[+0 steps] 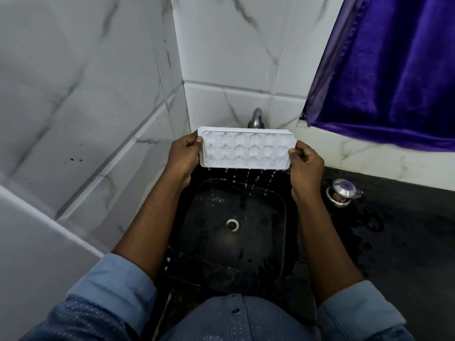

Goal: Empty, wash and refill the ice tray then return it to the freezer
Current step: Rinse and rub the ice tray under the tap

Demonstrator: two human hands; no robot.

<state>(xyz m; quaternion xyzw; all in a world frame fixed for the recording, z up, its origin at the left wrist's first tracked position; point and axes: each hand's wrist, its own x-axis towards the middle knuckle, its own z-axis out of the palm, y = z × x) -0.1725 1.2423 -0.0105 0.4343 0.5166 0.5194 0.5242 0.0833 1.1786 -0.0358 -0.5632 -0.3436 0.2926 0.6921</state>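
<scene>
1. Head view, far left: a grey-veined tiled wall [86, 94] runs down to the left edge of a black sink [197, 217], which is set into the left end of a dark, wet desk [406, 230].
2. The left hand [183, 156] grips the left short end of the ice tray [246, 150], with the thumb on the front face and the fingers curled behind.
3. The white tray is held in the air over the back edge of the sink and touches nothing but the two hands. It is tipped up so its cups face the person. The cups look free of ice.
4. Water [251, 179] falls in several thin streams from the tray's lower long edge into the basin, above the drain [232, 224].
5. A metal tap [256, 118] rises just behind the tray's top edge. Its spout is hidden, so I cannot tell whether it is running.
6. The right hand [306, 163] pinches the right short end of the tray in the same way. The hands are apart, one clamped on each end.
7. A small steel pot [341, 193] with a purple lid stands on the desk near the sink's back right corner, under a purple curtain [394, 70].
8. My reading of progress: emptying seems done, and the wash is at its rinse-and-drain stage. Refilling the tray level under the tap and carrying it to the freezer, which is not in view, are left.
</scene>
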